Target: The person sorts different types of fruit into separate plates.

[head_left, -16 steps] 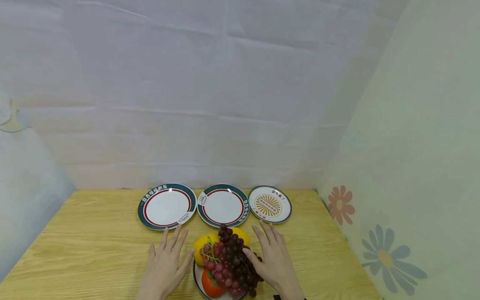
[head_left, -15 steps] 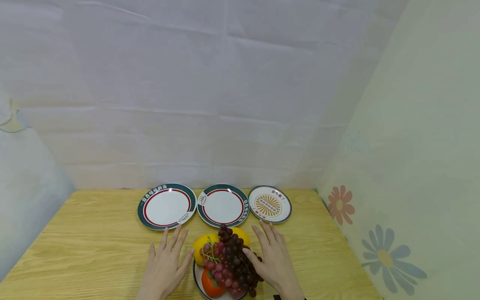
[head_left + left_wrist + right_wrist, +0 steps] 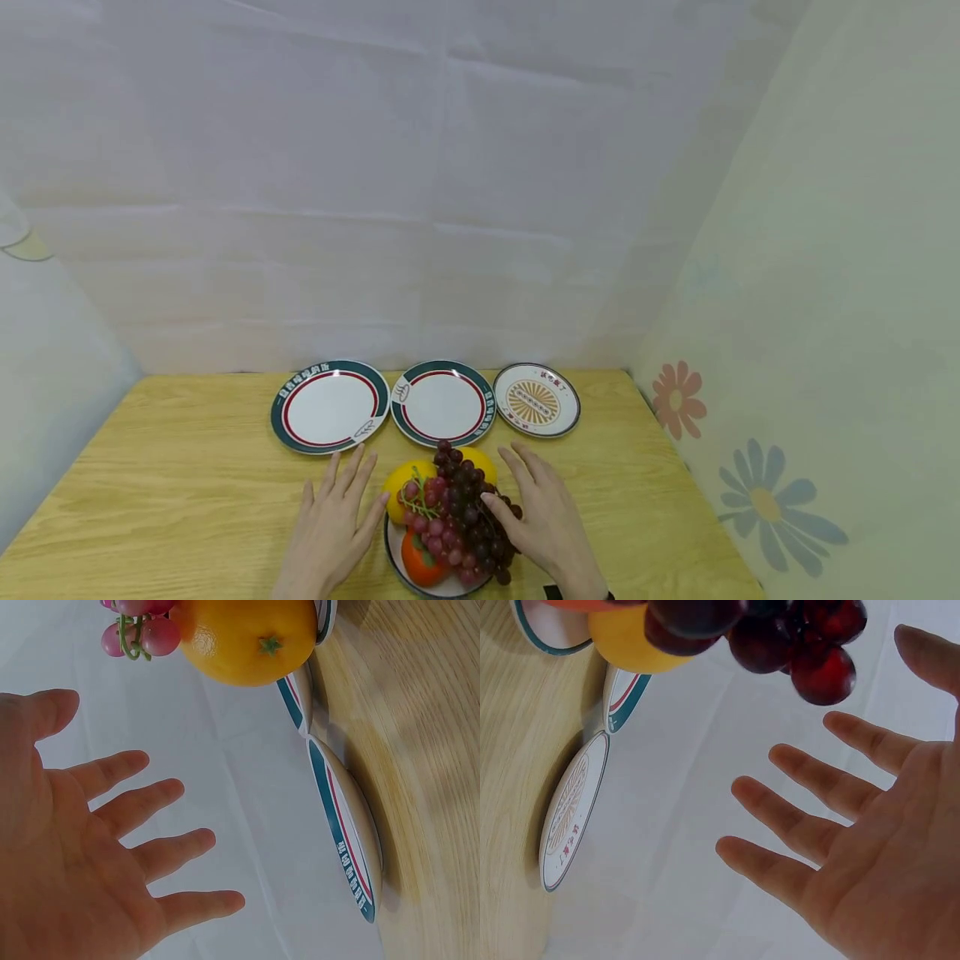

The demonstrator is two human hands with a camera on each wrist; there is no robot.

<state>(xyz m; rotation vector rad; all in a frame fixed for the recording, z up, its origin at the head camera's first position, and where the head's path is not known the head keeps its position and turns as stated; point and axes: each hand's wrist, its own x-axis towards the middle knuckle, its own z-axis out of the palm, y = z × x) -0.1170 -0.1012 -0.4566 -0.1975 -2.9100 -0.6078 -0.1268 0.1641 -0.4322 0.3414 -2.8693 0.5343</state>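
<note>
A plate of fruit point(image 3: 396, 560) stands between my two hands in the head view. On it are a red-orange persimmon point(image 3: 422, 560), a bunch of pink grapes point(image 3: 442, 533), a bunch of dark grapes point(image 3: 474, 517) and two yellow-orange fruits; the left one is an orange point(image 3: 251, 641). My left hand point(image 3: 330, 529) hovers left of the plate, fingers spread, holding nothing. On the other side my right hand point(image 3: 547, 521), also spread, holds nothing; its thumb overlaps the dark grapes in the head view, while the right wrist view shows a gap.
Along the back of the wooden table point(image 3: 187, 467) stand two green-rimmed plates, the left plate point(image 3: 330, 407) and the middle plate point(image 3: 442, 404), and a smaller patterned plate point(image 3: 536, 400) at right. White cloth point(image 3: 375, 208) hangs behind, with a flowered cloth point(image 3: 787, 333) at right.
The head view has shifted slightly, so the table and plates sit a little higher and further left. Both hands keep nearly the same pose beside the fruit.
</note>
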